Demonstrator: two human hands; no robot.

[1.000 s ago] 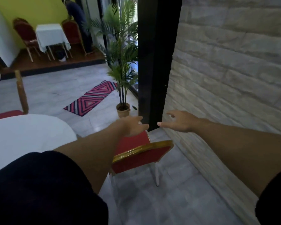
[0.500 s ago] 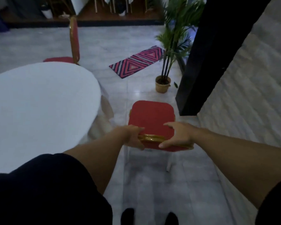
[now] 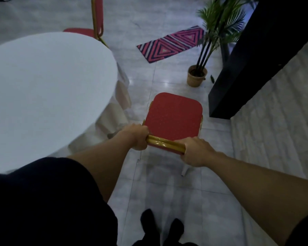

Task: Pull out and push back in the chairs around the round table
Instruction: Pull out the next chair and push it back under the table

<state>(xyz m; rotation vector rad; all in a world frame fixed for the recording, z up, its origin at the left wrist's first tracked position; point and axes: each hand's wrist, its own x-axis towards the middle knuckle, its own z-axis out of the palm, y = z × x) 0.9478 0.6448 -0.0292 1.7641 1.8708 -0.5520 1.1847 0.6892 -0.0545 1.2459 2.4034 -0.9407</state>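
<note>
A red padded chair (image 3: 173,118) with a gold frame stands on the tiled floor, to the right of the round table (image 3: 43,89) and apart from its white cloth. Both hands hold the gold top rail of its backrest: my left hand (image 3: 136,137) grips the left end, my right hand (image 3: 196,151) the right end. A second red chair (image 3: 96,16) stands at the table's far side, its seat partly under the table edge.
A potted palm (image 3: 196,76) stands beyond the chair, next to a black pillar (image 3: 256,68). A pale brick wall (image 3: 277,121) runs along the right. A striped pink rug (image 3: 171,44) lies further back. My dark shoes (image 3: 160,228) are at the bottom.
My hands went from reaching above the chair to closing fully on its backrest rail. The view has tilted down, and the chair now appears upright with its seat facing me.
</note>
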